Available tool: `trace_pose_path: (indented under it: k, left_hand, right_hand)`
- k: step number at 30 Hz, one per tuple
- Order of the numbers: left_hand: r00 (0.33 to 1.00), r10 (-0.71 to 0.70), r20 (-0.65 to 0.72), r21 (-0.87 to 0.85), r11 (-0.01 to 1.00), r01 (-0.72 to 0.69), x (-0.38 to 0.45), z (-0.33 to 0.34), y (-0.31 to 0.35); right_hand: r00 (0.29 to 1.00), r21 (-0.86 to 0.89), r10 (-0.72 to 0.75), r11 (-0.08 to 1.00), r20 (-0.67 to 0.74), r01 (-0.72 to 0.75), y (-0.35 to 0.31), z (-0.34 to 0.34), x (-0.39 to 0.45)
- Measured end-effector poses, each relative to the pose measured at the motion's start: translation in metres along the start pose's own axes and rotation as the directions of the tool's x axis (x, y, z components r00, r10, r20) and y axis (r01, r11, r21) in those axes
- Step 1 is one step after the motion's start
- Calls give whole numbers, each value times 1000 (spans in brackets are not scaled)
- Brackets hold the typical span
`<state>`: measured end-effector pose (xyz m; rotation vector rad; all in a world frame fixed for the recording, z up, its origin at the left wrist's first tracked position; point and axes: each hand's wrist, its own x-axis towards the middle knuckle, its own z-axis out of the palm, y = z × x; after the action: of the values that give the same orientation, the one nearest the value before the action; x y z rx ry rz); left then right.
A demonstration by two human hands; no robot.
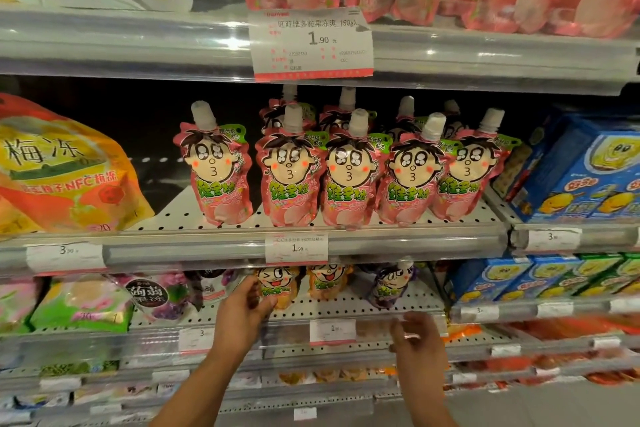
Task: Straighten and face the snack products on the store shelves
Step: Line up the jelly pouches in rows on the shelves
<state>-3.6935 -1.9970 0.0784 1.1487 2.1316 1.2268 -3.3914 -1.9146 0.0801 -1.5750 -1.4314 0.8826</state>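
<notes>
My left hand (242,312) reaches onto the lower shelf (346,308), its fingers curled against the side of an orange jelly pouch (277,288) with a winking face. Whether they actually pinch it I cannot tell, since the hand covers the pouch's left edge and the shelf rail above cuts off its top. A second orange pouch (327,282) stands just beside it, and a purple pouch (389,286) stands further right, apart from both, tilted slightly.

My right hand (415,336) hovers in front of the lower rail near a price tag (332,331), fingers loosely bent and holding nothing; it is blurred, so finer detail is lost.

One shelf up, five pink peach pouches (287,180) stand upright in a front row facing out, with more behind them, half hidden in the dark. The leftmost stands a little apart from the rest. A yellow-orange bag (62,177) lies to their left, cut off by the frame edge, and blue boxes (588,177) sit to the right.

The shelves are perforated white metal with clear plastic rails carrying price labels. The shelves below are blurred.
</notes>
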Motion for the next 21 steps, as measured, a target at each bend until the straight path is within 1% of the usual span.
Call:
trace_pose_path:
  k: [1,2,4,5,8,13,18,21]
  left_hand:
    - [1000,0,-6,2,1000,0,-2,0,2]
    - [1000,3,-19,4,1000,-3,-4,0,3]
    - [999,14,-53,-5,1000,-14,-8,2,9]
    - [998,13,-66,-13,1000,-14,-10,3,12]
    - [997,8,-72,-7,1000,-8,-10,4,16]
    - [999,11,-38,55,998,-9,-4,-1,15]
    - [1000,-27,7,50,998,27,2,-2,12]
    - [999,-42,11,35,999,42,-3,-3,18]
  right_hand:
    - [999,-8,22,1000,-37,-22,4,-7,8]
    - [999,-47,23,999,-31,-25,4,-12,15]
    - [999,-119,-22,992,49,28,6,-15,32]
    - [994,-124,-52,990,91,63,3,-14,37]
    - [979,-74,-112,989,171,127,-8,-3,50]
    - [974,-103,-154,980,166,173,-29,6,52]
    - [965,-121,-201,967,168,222,-31,10,55]
    - [963,-143,-196,964,185,224,-27,9,56]
